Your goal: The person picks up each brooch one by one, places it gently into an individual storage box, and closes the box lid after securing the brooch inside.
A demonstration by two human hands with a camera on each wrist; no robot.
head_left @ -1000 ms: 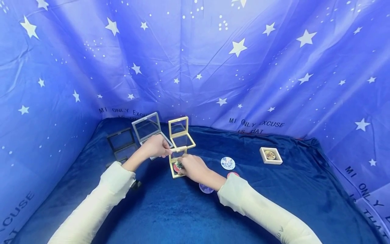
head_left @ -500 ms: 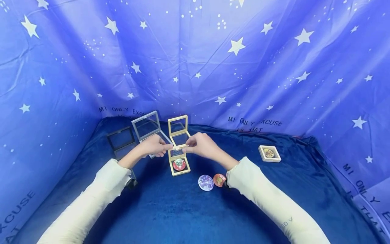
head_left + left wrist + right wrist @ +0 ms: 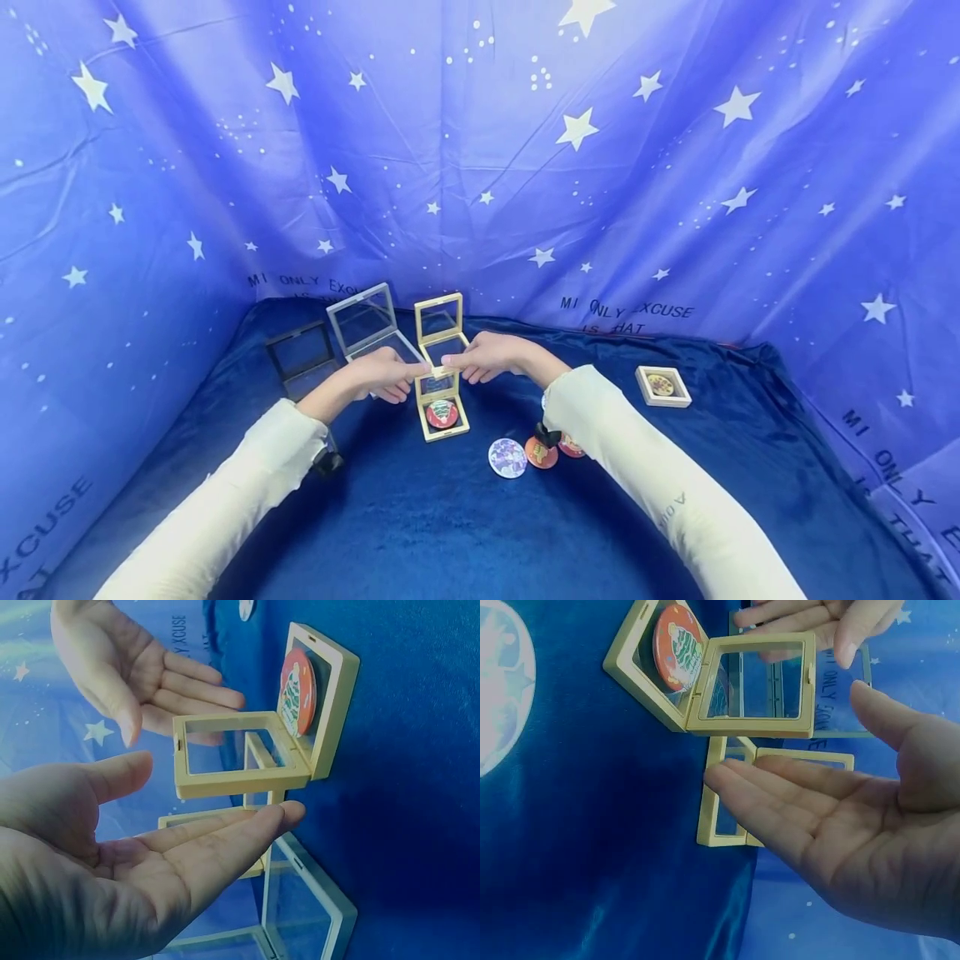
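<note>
A small cream-yellow hinged display frame (image 3: 462, 414) stands with its lid raised, its windows of clear film. In its lower half lies a round red badge (image 3: 442, 414) with a green-and-white tree design. My left hand (image 3: 142, 855) is beside the lid on the left, fingers extended and thumb apart. On the lid's other side is my right hand (image 3: 840, 802), palm toward the frame and fingers also straight. Both hands lie close to the lid's edges; I cannot tell whether they touch it. Behind it stands another cream-yellow frame (image 3: 438, 298), opened and holding no badge.
To the left are an opened grey frame (image 3: 360, 296) and an opened black frame (image 3: 294, 335). Round badges lie front right, among them a purple one (image 3: 507, 458) and an orange one (image 3: 541, 452). Far right sits a closed cream frame (image 3: 664, 402) with a yellow round piece inside.
My right hand has left the red badge, which now lies uncovered in the frame, and moved up to the lid. My left hand's fingers have straightened beside the lid.
</note>
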